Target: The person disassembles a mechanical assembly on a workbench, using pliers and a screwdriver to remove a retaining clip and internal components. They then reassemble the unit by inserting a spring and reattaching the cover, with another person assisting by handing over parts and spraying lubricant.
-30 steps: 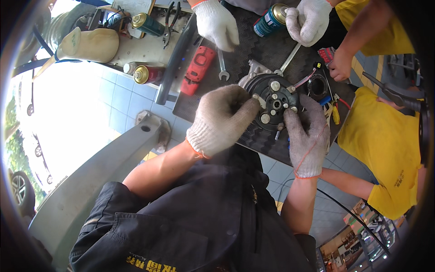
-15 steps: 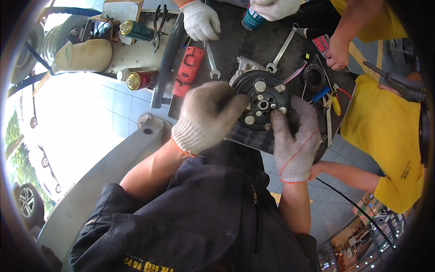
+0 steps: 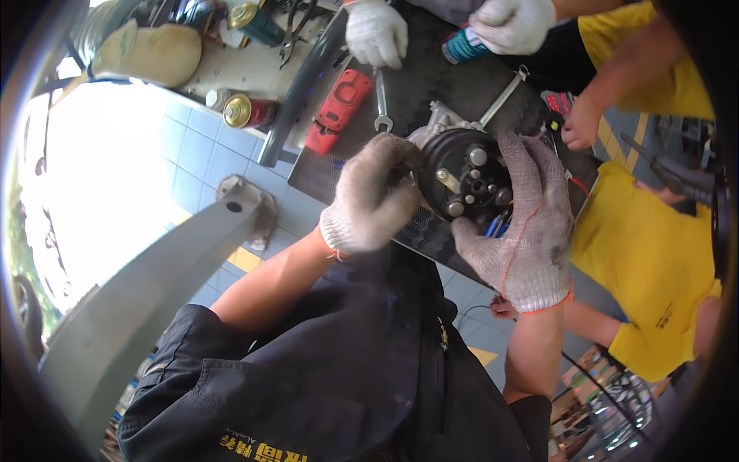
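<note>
A black round pulley (image 3: 454, 165) faces me at the front of a metal compressor (image 3: 443, 119), with several round bolt heads on its hub. My left hand (image 3: 373, 192), in a worn knit glove, curls its fingers round the pulley's left edge, the thumb smeared by motion. Around the right edge lies my right hand (image 3: 527, 231), gloved too, fingers along the upper rim and thumb at the lower rim. Part of a blue-handled tool (image 3: 499, 225) shows beside the right thumb.
The dark mat-topped table (image 3: 308, 173) carries an open-end wrench (image 3: 381, 104), a longer wrench (image 3: 504, 96) and a red tool (image 3: 339, 112). Across it, a person's white gloves (image 3: 376, 35) and a green can (image 3: 466, 46) show. Yellow-shirted people (image 3: 639, 254) stand at right; a grey lift arm (image 3: 154, 269) lies left.
The view has shifted. My right hand has moved up and farther round the pulley's right side, and the pulley is tilted differently. The left hand stays at the left edge.
</note>
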A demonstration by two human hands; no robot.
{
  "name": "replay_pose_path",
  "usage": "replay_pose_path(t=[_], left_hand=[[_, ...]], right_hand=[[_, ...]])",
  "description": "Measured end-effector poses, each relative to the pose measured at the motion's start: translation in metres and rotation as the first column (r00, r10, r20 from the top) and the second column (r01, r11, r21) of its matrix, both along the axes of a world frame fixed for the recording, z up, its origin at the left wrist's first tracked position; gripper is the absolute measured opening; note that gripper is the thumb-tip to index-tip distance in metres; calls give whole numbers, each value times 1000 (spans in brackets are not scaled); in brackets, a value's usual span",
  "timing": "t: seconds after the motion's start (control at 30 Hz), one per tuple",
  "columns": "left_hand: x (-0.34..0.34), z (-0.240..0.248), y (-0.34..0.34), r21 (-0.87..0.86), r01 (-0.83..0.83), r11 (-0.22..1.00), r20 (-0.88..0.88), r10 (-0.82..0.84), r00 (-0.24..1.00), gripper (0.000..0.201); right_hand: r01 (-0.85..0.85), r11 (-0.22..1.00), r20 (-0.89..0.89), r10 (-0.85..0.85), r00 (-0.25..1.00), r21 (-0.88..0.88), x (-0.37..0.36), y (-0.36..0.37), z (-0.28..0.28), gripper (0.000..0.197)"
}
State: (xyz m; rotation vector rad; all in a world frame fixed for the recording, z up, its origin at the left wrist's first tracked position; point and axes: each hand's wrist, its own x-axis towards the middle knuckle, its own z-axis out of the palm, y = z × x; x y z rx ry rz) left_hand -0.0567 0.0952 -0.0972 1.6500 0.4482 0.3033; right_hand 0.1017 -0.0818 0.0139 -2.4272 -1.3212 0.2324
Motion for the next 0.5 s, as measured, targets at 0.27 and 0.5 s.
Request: replay_pose_path(t=[0.27,0.5], left_hand=[[20,-62,-18,316,-192,929,384,60,921,125],[33,-91,-36,158,-371,915,408,281,868,70]], right_hand=[[-207,873,57,258,965,-441,3,37,13,123],[-142,876,170,244,955,-461,-1,35,-3,120]])
